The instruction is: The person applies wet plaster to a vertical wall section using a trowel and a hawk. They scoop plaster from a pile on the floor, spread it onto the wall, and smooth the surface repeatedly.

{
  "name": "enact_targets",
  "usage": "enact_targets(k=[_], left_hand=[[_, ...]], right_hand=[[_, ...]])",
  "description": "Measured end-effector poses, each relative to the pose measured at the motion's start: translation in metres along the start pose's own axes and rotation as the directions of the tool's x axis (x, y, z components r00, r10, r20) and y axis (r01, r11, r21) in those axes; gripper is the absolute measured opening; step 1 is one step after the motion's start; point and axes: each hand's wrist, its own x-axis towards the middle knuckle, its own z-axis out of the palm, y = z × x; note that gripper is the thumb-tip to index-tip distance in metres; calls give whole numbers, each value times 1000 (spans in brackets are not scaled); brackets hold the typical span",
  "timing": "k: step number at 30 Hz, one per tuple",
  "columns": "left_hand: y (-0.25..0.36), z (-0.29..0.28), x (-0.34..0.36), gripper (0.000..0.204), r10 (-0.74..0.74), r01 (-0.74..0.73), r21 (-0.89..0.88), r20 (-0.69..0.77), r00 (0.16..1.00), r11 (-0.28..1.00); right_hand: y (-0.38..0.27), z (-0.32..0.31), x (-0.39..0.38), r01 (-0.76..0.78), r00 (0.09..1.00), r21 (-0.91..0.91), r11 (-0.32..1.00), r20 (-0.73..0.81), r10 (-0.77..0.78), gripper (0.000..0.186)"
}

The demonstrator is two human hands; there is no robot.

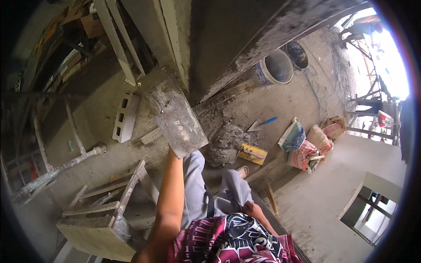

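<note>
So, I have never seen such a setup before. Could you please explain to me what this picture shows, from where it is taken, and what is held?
There is no robot here, only a person working with bare hands. The picture comes from the left of two wide cameras worn on the head, looking down; its lens bends straight edges.

The left forearm reaches up to a grey, stained board. The board hides the left hand, which seems to support it from below. The right hand is by the right leg; I cannot tell whether it holds anything.

On the floor are a grey heap, a yellow float, a blue-handled trowel and, to the left, a hollow block. Buckets and bags stand farther right.
</note>
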Motion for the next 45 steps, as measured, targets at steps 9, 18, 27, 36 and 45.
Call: enact_targets(k=[9,18,27,36,45], left_hand=[[9,-48,36,32,175,-180,64,71,982,982],[-7,-57,48,31,409,-487,177,344,845,855],[-28,-2,13,31,687,-878,272,547,478,393],[-20,67,9,56,765,-915,337,642,51,-223],[-30,116,-3,43,799,-838,529,558,225,-133]], right_hand=[[38,26,183,164,983,90,982,-91,-156,31],[100,111,472,462,791,351,815,-579,-199,20],[49,68,559,718,603,350,601,-745,-286,27],[48,48,561,739,647,480,472,-700,-302,27],[84,44,607,742,601,432,512,-767,-224,30]])
